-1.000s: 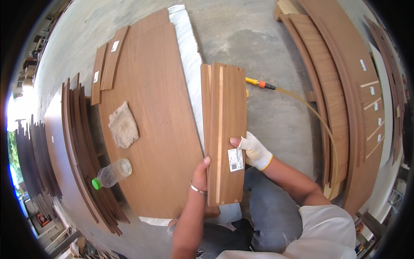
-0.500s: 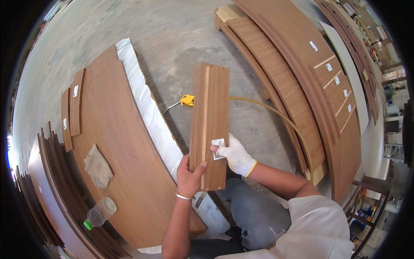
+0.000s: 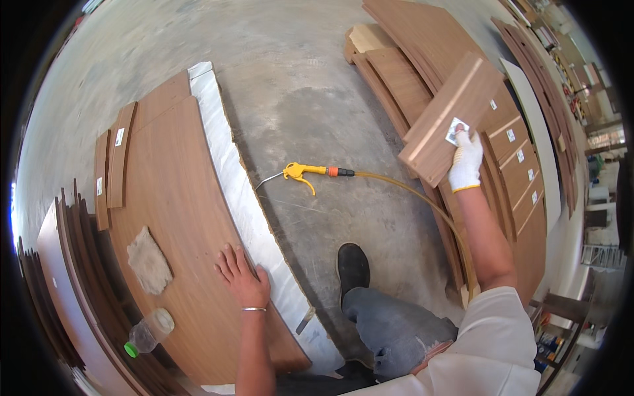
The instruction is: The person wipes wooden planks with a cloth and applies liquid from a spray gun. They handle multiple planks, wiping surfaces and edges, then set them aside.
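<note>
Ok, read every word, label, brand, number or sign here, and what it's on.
Nothing readable.
White label on the board in the right hand: too small, partly covered.
White labels on two narrow boards at left: too small.
White labels on the stack at right: too small.

Premises assessed as a woodworking shop. Grounds: the floor [image 3: 290, 99] is bare, stained concrete. A large brown panel [image 3: 175, 198] lies at 9 o'clock, white sheeting [image 3: 228, 155] along its edge and a cloth [image 3: 149, 261] resting on it. Long boards [image 3: 96, 277] are ranged side by side at 8 o'clock. Between 1 and 4 o'clock, stacked panels [image 3: 515, 181] bear white labels [image 3: 510, 135]. Near the centre, a yellow air blow gun [image 3: 305, 171] lies on the concrete — its amber hose [image 3: 422, 195] leading toward 4 o'clock. At 2 o'clock, a gloved right hand [image 3: 467, 160] holds a labelled board [image 3: 449, 112]. Racking [image 3: 599, 255] and mixed goods show at the 3 o'clock rim — too small to itemise
</note>
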A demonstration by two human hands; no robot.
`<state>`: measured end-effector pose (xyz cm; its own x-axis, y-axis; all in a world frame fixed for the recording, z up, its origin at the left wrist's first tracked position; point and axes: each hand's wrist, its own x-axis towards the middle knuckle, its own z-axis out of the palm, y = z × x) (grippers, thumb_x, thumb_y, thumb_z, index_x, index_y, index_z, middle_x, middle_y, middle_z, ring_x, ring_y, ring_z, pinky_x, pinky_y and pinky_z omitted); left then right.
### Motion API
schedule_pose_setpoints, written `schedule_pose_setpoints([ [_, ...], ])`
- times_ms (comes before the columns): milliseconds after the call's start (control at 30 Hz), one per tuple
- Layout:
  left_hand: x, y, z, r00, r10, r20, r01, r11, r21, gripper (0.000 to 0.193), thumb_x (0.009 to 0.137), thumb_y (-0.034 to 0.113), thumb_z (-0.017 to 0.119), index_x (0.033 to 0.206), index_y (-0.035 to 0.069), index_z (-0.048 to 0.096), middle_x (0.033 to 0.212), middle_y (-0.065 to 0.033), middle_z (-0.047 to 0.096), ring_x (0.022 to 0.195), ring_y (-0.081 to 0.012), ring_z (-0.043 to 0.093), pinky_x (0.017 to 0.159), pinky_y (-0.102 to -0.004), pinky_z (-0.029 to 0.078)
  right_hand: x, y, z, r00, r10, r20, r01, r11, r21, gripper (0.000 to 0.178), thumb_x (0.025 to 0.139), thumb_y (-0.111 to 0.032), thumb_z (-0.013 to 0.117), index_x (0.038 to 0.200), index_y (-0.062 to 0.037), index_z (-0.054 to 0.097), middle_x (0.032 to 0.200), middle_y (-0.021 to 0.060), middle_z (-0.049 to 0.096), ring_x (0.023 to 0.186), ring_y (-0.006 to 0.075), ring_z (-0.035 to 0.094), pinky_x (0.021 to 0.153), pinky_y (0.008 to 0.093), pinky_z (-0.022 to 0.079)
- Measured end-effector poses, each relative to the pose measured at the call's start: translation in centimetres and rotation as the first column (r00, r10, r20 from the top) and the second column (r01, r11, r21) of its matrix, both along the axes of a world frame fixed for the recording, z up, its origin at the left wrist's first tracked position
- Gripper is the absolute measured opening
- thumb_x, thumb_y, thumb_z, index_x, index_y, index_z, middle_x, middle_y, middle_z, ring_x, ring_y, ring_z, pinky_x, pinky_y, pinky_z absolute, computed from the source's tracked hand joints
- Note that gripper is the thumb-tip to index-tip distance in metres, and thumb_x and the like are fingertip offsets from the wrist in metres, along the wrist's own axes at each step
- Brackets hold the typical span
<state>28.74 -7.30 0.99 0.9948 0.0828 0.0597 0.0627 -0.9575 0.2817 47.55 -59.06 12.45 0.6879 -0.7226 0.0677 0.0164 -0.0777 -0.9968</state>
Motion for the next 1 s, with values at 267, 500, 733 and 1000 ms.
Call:
schedule_pose_setpoints([
  [267, 0.0, -0.2, -0.5, 1.000, -0.004, 0.028, 0.004, 1.000, -0.030, 0.071, 0.085, 0.011, 0.062, 0.154, 0.003, 0.046, 0.169, -0.0189, 0.034, 0.159, -0.0408, 0.024, 0.130, -0.0588, 0.011, 3.8, -14.9, -2.4, 0.944, -0.316, -0.090, 0.314, 0.949, -0.034, 0.036, 0.100, -0.020, 0.070, 0.128, 0.0010, 0.064, 0.117, 0.0134, 0.069, 0.102, 0.0249, 0.069, 0.090, 0.0418, 0.057],
  [500, 0.1, -0.4, -0.5, 1.000, -0.011, 0.024, 0.011, 1.000, -0.001, 0.072, 0.084, 0.010, 0.061, 0.154, 0.003, 0.046, 0.169, -0.0191, 0.035, 0.159, -0.0411, 0.024, 0.130, -0.0583, 0.011, 3.2, -14.9, -1.2, 0.955, -0.223, -0.198, 0.251, 0.959, 0.131, 0.034, 0.099, -0.022, 0.069, 0.127, -0.0041, 0.065, 0.120, 0.0126, 0.068, 0.106, 0.0266, 0.069, 0.083, 0.0499, 0.060],
  [733, -0.1, 0.5, -0.2, 0.999, 0.014, 0.043, -0.015, 1.000, 0.017, 0.072, 0.083, 0.011, 0.061, 0.154, 0.004, 0.047, 0.168, -0.0192, 0.035, 0.158, -0.0417, 0.025, 0.130, -0.0582, 0.012, -3.1, -2.7, -0.6, 0.985, 0.132, -0.114, -0.013, 0.709, 0.705, 0.029, 0.107, -0.032, 0.057, 0.130, -0.0159, 0.049, 0.119, 0.0178, 0.066, 0.092, 0.0346, 0.071, 0.073, 0.0573, 0.063],
  [1000, 0.2, -0.4, -0.8, 0.999, -0.005, 0.037, 0.006, 1.000, -0.028, 0.072, 0.082, 0.012, 0.061, 0.153, 0.004, 0.049, 0.169, -0.0181, 0.035, 0.158, -0.0414, 0.025, 0.130, -0.0592, 0.012, -0.7, -5.8, -1.3, 0.976, 0.187, 0.106, -0.209, 0.706, 0.677, 0.026, 0.105, -0.036, 0.058, 0.104, -0.0099, 0.056, 0.090, 0.0144, 0.067, 0.074, 0.0298, 0.064, 0.062, 0.0405, 0.053],
])
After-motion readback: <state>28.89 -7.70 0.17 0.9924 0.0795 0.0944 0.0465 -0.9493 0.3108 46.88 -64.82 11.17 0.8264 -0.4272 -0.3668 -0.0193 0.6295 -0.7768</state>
